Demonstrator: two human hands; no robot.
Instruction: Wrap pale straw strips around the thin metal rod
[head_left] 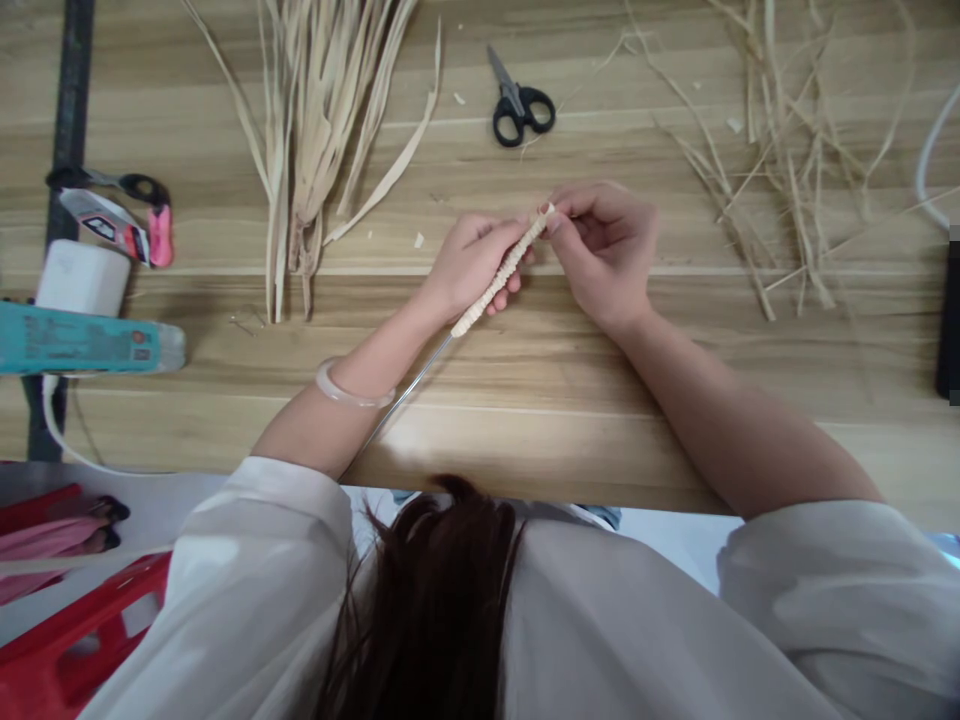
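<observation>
My left hand point(474, 262) grips a thin metal rod point(411, 390) whose upper part is wrapped in a tight coil of pale straw point(501, 274). My right hand point(604, 245) pinches the top end of that straw coil between thumb and fingers. The rod slants down and left toward my body over the wooden table point(525, 420). A pale bangle point(346, 390) sits on my left wrist.
A bundle of dried straw leaves point(315, 130) lies at the back left, loose thin straw strands point(780, 150) at the back right. Black scissors point(517, 100) rest behind my hands. At the left edge are a teal tube point(82, 340), a white roll point(82, 278) and a pink-tipped tool point(142, 225). Red stool point(67, 640) below.
</observation>
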